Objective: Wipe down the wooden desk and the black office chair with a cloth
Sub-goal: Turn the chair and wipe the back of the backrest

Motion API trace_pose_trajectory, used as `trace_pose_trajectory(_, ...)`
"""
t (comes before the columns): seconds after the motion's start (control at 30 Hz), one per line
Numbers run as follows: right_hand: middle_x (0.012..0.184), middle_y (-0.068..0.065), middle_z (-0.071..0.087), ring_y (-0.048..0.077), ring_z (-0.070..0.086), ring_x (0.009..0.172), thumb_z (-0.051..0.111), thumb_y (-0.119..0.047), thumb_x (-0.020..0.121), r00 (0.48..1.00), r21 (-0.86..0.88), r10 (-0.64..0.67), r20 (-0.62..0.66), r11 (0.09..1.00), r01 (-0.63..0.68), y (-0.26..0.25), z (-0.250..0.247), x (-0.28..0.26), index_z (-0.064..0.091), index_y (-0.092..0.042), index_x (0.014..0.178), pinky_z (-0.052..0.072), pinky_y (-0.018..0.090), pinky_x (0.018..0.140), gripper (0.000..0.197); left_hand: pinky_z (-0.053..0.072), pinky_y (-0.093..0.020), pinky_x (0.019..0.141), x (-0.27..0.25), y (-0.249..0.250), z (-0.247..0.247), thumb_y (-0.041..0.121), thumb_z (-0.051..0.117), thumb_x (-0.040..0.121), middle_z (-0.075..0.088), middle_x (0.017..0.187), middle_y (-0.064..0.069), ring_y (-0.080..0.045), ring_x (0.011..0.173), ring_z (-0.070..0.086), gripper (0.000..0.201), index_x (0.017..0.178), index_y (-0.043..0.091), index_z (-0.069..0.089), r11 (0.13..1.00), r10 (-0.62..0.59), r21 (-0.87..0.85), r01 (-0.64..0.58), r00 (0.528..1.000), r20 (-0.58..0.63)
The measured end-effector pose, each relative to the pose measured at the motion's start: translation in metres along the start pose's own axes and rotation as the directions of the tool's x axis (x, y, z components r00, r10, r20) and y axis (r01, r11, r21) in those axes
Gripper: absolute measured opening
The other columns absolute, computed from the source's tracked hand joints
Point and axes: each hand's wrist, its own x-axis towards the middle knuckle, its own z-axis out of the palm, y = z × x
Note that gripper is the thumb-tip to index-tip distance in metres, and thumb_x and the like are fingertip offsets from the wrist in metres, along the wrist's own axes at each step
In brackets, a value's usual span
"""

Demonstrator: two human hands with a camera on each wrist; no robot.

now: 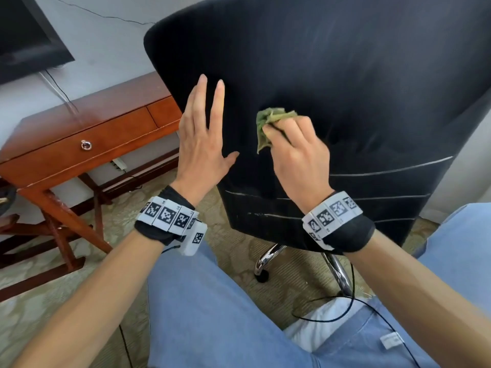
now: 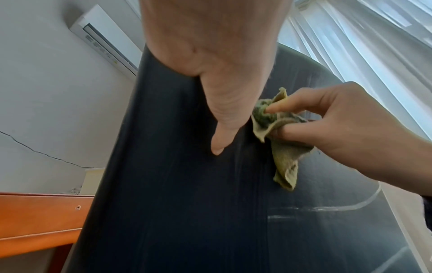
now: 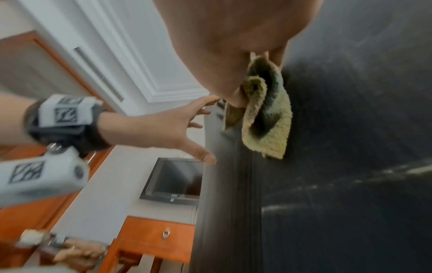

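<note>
Counted: one black chair [image 1: 332, 88], one green cloth [image 1: 268, 123], one wooden worktop [image 1: 87, 123] with one drawer knob [image 1: 86, 145], two hands, two marker wristbands, and one dark screen [image 1: 26, 41].

The head view looks forward and down from above the person's lap onto the back of the chair [image 1: 345, 88], close in front, with the desk [image 1: 87, 134] off to the left. The left wrist view sits low under the left hand [image 2: 217, 64] and faces up along the chair back toward wall and curtain, very near the surface. The right wrist view looks up along the right hand [image 3: 233, 46], tilted, also close to the chair, with the desk lower left. All three share the chair back, both hands and the cloth [image 1: 268, 123]; the desk shows in each.
</note>
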Motion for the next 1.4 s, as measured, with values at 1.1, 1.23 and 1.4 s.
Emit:
trace_pose_trajectory(1.1,0.139,0.004,0.061,0.023,0.051,0.131,0.057,-0.008,0.101,0.969,0.084,-0.039,0.245,0.996,0.018,-0.015,0.011,-0.034,0.069,-0.007,0.127,0.054,0.030,0.095,0.029,0.043,-0.047,0.116,-0.015,-0.043,0.030,0.054,0.086,0.076,0.039,0.153,0.006,-0.013,0.139,0.044,0.099,0.153,0.027,0.029,0.603,-0.397,-0.586,0.541,0.841,0.369)
trace_pose_trajectory(1.23,0.132,0.007,0.062,0.027,0.050,0.122,0.063,-0.005,0.096,0.892,0.066,-0.192,0.409,0.981,0.181,0.004,0.026,-0.097,0.066,-0.006,0.130,0.052,0.036,0.098,0.035,0.045,-0.045,0.114,-0.013,-0.026,0.007,0.053,0.087,0.076,0.026,0.156,-0.007,-0.016,0.140,0.038,0.119,0.161,0.013,0.014,0.685,-0.440,-0.610,0.398,0.894,0.088)
trace_pose_trajectory(1.4,0.118,0.008,0.066,0.026,0.056,0.102,0.067,-0.006,0.093,0.892,0.174,-0.186,0.412,0.977,0.124,0.012,0.015,-0.110,0.070,-0.004,0.122,0.058,0.038,0.076,0.030,0.030,-0.052,0.122,0.009,0.006,-0.040,0.050,0.082,0.084,0.029,0.158,-0.028,-0.036,0.149,0.030,0.106,0.151,-0.012,0.030,0.934,-0.114,-0.357,-0.015,0.935,-0.336)
